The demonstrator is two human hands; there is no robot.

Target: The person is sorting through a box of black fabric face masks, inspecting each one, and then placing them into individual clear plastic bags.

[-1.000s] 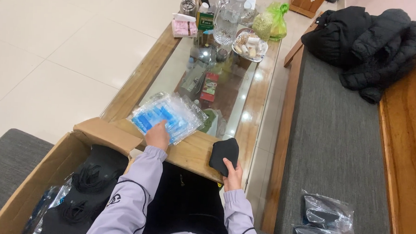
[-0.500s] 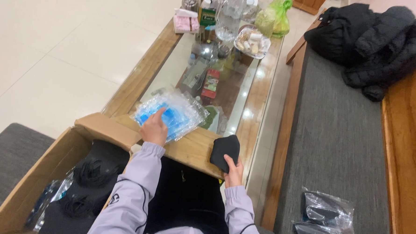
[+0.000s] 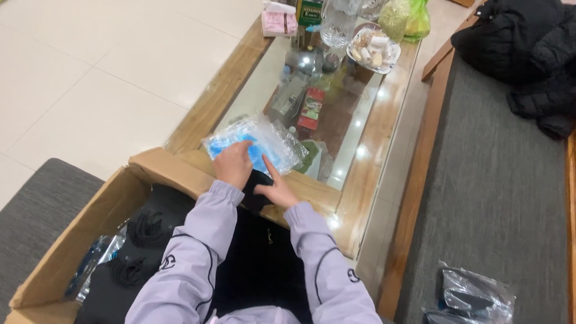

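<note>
Down at the near end of the glass-topped wooden bench (image 3: 372,159), both hands meet over a clear plastic bag of blue items (image 3: 253,143). The left hand (image 3: 234,164) lies flat on the bag's near edge, fingers curled over the plastic, pressing it rather than closing round it. The right hand (image 3: 275,190) sits just to the right, its forefinger stretched toward the bag and its palm over a small black piece (image 3: 256,188), which lies on the wooden rim between the two wrists; whether that grip is closed on the piece cannot be told, since the fingers hide it. The bag rests partly on the wood and partly on the glass.

To the near left stands an open cardboard box (image 3: 97,225) with dark cords and black things inside. Further along the bench are a red packet (image 3: 311,108), a pink tissue box (image 3: 278,22), a clear glass jug (image 3: 338,18) and a dish of small wrapped bits (image 3: 372,50). On the grey seat at the right lie two clear bags of black goods (image 3: 473,306) near and a black jacket (image 3: 539,50) far.
</note>
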